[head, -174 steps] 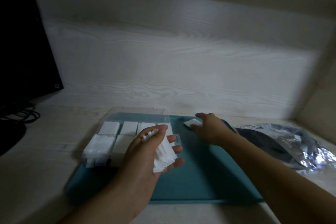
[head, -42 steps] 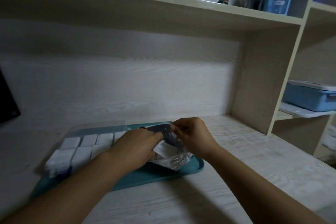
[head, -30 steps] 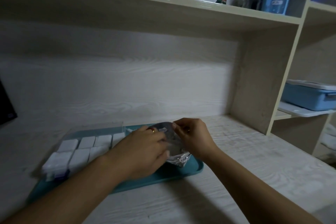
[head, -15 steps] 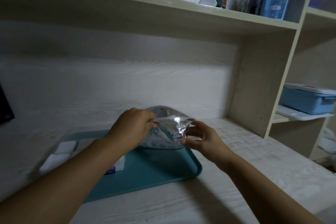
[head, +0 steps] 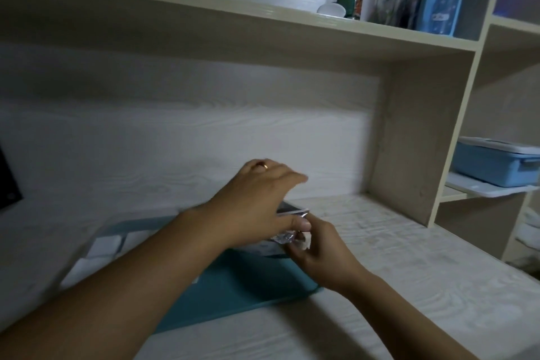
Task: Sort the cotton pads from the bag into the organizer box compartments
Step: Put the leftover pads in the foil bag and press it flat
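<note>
The silvery plastic bag (head: 287,211) lies over the right part of the teal tray (head: 233,283), mostly hidden by my hands. My right hand (head: 321,254) pinches the bag's crumpled near edge. My left hand (head: 257,199) hovers over the bag with its fingers spread and blurred, the thumb down close to the foil. The clear organizer box (head: 102,248) stands on the left of the tray with white cotton pads in its compartments, partly covered by my left forearm. No loose pad shows in either hand.
A dark monitor (head: 7,184) cuts in at the left edge. A wooden partition (head: 409,140) rises right of the desk, with a blue lidded bin (head: 496,161) on the shelf beyond. Bottles and a blue packet (head: 441,9) stand on the upper shelf.
My left hand has let go of the bag and spread its fingers above it. The bag has come down from mid-air to the tray, and my right hand has moved nearer along its edge.
</note>
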`<state>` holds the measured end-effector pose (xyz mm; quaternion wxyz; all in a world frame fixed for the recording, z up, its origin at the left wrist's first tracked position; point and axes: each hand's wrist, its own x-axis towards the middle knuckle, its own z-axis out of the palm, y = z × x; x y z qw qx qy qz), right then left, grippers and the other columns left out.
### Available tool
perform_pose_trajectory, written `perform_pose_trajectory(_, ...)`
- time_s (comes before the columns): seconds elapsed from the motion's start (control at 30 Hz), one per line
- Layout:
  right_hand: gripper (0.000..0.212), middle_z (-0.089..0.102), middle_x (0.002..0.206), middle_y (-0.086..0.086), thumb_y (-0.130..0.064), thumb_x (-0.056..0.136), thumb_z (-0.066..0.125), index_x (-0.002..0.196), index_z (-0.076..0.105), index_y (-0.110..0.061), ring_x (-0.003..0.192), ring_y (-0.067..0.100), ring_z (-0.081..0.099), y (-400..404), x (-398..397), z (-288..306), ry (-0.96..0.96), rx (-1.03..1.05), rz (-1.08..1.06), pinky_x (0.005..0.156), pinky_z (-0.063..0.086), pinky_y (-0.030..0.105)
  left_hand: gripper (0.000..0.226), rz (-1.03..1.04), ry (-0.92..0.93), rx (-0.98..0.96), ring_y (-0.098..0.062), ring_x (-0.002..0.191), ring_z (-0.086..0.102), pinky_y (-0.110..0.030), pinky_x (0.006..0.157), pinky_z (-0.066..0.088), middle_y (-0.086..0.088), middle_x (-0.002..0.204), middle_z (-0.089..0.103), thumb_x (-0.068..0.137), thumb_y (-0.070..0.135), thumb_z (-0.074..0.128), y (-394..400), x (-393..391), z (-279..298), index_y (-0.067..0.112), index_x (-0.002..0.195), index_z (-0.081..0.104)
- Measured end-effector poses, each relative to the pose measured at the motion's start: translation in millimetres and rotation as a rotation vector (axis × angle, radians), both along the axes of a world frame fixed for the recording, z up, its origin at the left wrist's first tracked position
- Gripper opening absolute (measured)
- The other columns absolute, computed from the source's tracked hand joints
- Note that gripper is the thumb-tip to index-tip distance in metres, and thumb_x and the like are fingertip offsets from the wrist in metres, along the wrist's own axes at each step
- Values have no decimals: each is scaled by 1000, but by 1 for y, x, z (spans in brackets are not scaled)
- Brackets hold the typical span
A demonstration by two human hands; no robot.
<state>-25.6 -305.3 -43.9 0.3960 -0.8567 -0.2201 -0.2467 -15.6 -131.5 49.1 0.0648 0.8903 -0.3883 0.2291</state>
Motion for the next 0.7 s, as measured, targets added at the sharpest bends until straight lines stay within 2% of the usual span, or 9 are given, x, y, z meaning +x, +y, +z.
perform_pose_trajectory(0.07,24,65,88,-17,-18,84,70,105,58,-22,84,-2,62,4,0,-2,-37,-7,-8,70,47,12,32,9,63,44,-14,112,56,-29,99,35,11,114,66,90,50,62,-7,6,6,32,116,64)
perform_pose_trajectory(0.13,35,65,98,-15,-31,82,73,112,55,-24,90,3,62,4,3,-5,-30,7,-42,76,50,20,13,13,163,-1,-15,89,61,-35,82,49,9,91,68,92,38,63,-7,10,8,26,95,68)
perform_pose_trajectory(0.2,37,60,103,-13,-38,79,75,111,56,-31,93,5,58,-1,8,-9,9,-27,-81,78,49,23,10,-17,199,-76,-14,83,63,-41,78,52,8,86,69,92,33,65,-3,12,9,24,90,69)
perform_pose_trajectory(0.27,24,59,95,-8,-34,78,78,93,59,-34,85,11,59,-5,14,-11,77,-29,-112,74,52,29,9,-83,206,-190,-11,83,66,-40,79,54,7,88,73,91,31,68,1,11,10,24,91,73)
perform_pose_trajectory(0.33,15,68,83,4,-23,79,79,84,65,-20,75,21,66,-8,19,-13,177,115,-99,69,58,41,7,-162,175,-325,-6,83,69,-37,80,56,9,89,76,89,26,72,5,10,7,23,92,77)
perform_pose_trajectory(0.43,22,71,77,11,-18,78,80,87,68,-3,69,23,68,-7,24,-14,187,232,-127,64,59,39,9,-256,39,-444,1,80,70,-32,77,58,9,88,77,87,17,74,8,8,1,17,94,79)
perform_pose_trajectory(0.53,15,73,76,3,-19,79,80,85,71,-9,67,15,68,-5,24,-15,156,230,-126,63,57,33,28,-254,20,-459,-3,89,69,-32,84,57,11,100,75,85,32,74,6,3,2,22,110,74)
perform_pose_trajectory(0.63,10,72,70,-8,-8,79,78,78,71,-15,65,3,67,-8,23,-15,164,312,-117,59,49,17,92,-17,211,-234,-1,115,47,-29,100,43,23,129,49,63,70,71,19,6,9,40,144,41)
perform_pose_trajectory(0.7,5,75,76,-1,-3,80,76,82,73,-6,73,11,71,-14,23,-15,190,391,-91,63,53,20,88,156,246,-5,-3,109,51,-31,94,47,22,125,52,58,74,76,41,15,8,42,135,47)
